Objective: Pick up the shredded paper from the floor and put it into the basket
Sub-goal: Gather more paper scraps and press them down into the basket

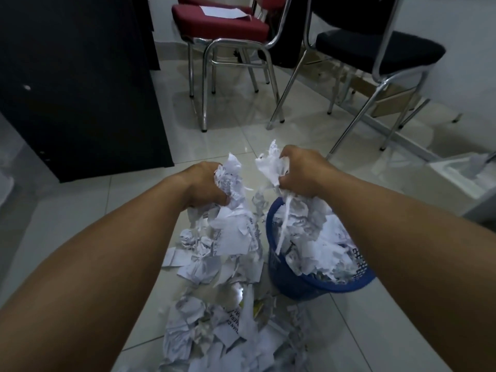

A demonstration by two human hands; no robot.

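Clutching shredded paper [233,181] in left hand [206,183] and right hand [300,174], fingers curled tight. Shift left bunch over basket [303,287] at center right, release low, mind dangling strips.

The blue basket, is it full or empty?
Full: shredded paper is heaped to the rim of the blue basket, and some rises above it.

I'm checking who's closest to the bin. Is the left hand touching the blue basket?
Apart. The head view shows the left hand gripping shredded paper beside the blue basket, with paper and floor showing between them.
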